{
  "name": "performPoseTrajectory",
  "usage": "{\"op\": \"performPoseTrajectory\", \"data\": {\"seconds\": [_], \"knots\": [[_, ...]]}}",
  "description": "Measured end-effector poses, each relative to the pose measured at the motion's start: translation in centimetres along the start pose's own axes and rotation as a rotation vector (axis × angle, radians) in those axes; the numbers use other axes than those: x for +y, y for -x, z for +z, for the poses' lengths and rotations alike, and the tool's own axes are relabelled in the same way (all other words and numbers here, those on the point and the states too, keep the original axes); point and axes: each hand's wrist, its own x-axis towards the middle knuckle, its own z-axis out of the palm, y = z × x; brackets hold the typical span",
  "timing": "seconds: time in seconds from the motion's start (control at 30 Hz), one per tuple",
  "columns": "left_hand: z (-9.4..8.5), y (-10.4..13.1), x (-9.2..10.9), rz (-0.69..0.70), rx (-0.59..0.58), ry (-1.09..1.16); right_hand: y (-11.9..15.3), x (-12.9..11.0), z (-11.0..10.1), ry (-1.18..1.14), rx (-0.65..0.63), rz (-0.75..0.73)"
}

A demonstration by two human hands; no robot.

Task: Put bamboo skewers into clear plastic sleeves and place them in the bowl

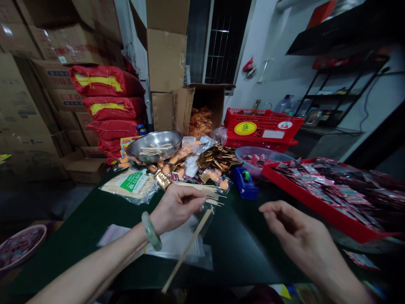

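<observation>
My left hand (179, 207), with a pale green bangle (151, 231) at the wrist, pinches the top of a clear plastic bag (207, 219). A thin bundle of bamboo sticks (187, 250) slants down from below the fingertips and seems to lie inside the bag. My right hand (297, 236) is held apart to the right, its fingers curled and the tips close together; nothing shows in it. Flat clear bags (177, 245) lie under my left hand. Loose bamboo sticks (215, 198) rest just beyond its fingertips.
Behind are a metal bowl (155, 145) of sticks, a packet of sticks (129, 183), gold-wrapped pieces (218, 158) and a blue tape dispenser (245, 183). A red tray (316, 211) of sachets stands right, near red baskets (262, 128). Cartons (166, 59) and red sacks (109, 105) are stacked beyond.
</observation>
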Motion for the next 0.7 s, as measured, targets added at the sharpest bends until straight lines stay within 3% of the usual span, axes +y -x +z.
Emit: {"op": "performPoseTrajectory", "data": {"seconds": [0.1,0.17,0.27,0.4,0.53,0.7], "knots": [[0.7,-0.5,-0.3,-0.079,-0.012,0.091,0.6,-2.6,-0.9,-0.009,0.036,-0.200],[1.4,-0.5,0.0,-0.075,-0.059,0.085,0.3,-4.6,-0.2,0.003,0.095,-0.301],[2.2,-0.2,0.9,0.022,-0.130,0.012,-0.4,-6.1,1.6,0.022,0.124,-0.333],[2.4,0.5,1.5,0.165,-0.155,-0.193,-0.4,-5.9,3.0,0.120,0.132,-0.365],[2.5,0.8,1.1,0.155,-0.146,-0.304,0.4,-6.1,3.6,0.256,0.191,-0.407],[2.5,1.0,1.3,0.145,-0.228,-0.297,0.4,-5.0,3.3,0.187,0.121,-0.270]]}}
